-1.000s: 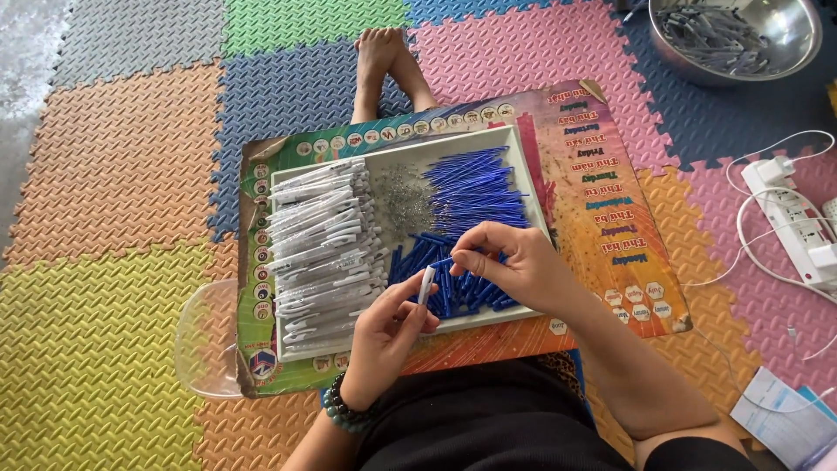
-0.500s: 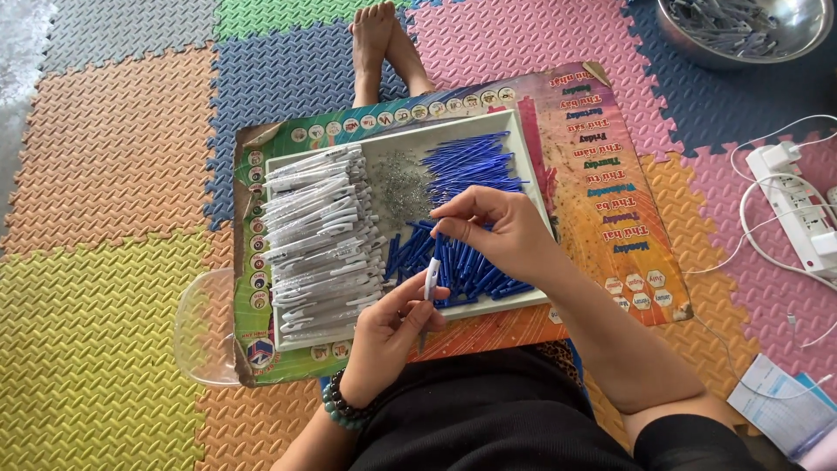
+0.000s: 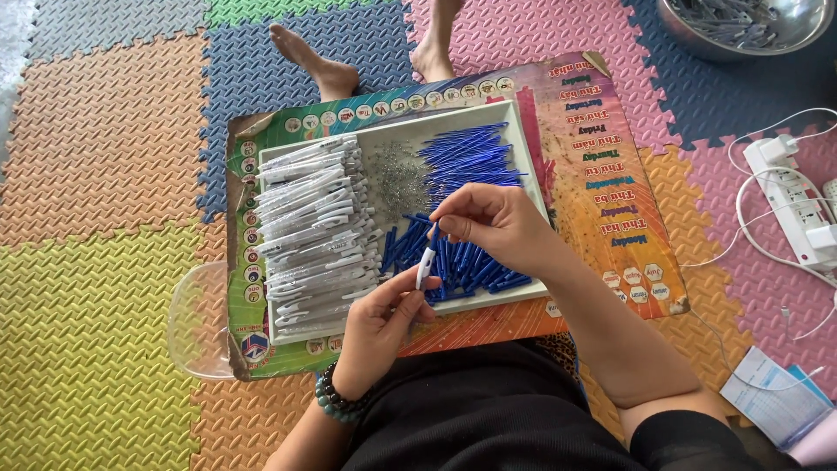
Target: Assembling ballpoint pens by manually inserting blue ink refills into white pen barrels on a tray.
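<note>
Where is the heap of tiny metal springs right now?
In the head view, the springs lie in the white tray, toward its far side, between the white pen barrels on the left and the blue pen parts on the right.

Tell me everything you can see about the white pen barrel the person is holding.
The white pen barrel is a slim plastic-looking tube, held nearly upright and slightly tilted above the front edge of the white tray. The left hand pinches its lower end; the right hand meets its top, where a blue part shows at the fingertips. It touches nothing else.
</note>
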